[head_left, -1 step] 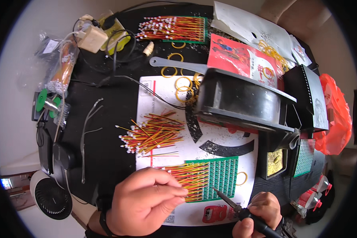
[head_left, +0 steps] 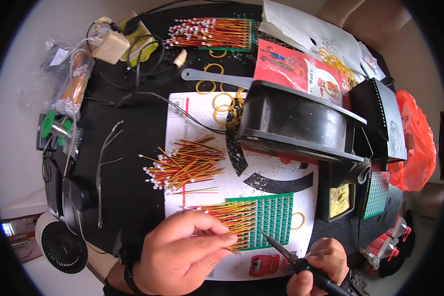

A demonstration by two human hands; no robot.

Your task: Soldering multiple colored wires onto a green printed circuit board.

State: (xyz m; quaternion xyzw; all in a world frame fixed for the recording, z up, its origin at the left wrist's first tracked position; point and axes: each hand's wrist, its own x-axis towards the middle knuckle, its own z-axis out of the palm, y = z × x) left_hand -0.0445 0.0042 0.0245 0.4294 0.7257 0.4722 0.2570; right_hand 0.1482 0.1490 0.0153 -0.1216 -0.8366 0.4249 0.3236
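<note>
A green circuit board [head_left: 276,222] lies on the white printed sheet, with rows of red and yellow wires [head_left: 227,212] along its left part. My left hand [head_left: 182,246] is closed over these wires, thumb and fingertips pinched together. A thin wire end pokes out below the fingertips; the rest of it is hidden. In my right hand [head_left: 325,264] is a soldering iron [head_left: 301,264] with a black handle. Its tip points down at the board, just right of the wired rows; whether it touches, I cannot tell. Beyond the board lies a loose pile of red and yellow wires [head_left: 185,165] with white connectors.
A black fan-like housing [head_left: 301,123] stands over the sheet, beside yellow rubber bands [head_left: 224,101]. Right of the board are a tray of yellow sponge [head_left: 340,200] and another board [head_left: 377,195]. A wired board [head_left: 212,34] lies far back; a solder spool [head_left: 59,129] stands left.
The whole view has shifted slightly. My left hand has moved a little to the right across the board's wires, and a wire end now shows below its fingertips. The iron keeps its place over the board.
</note>
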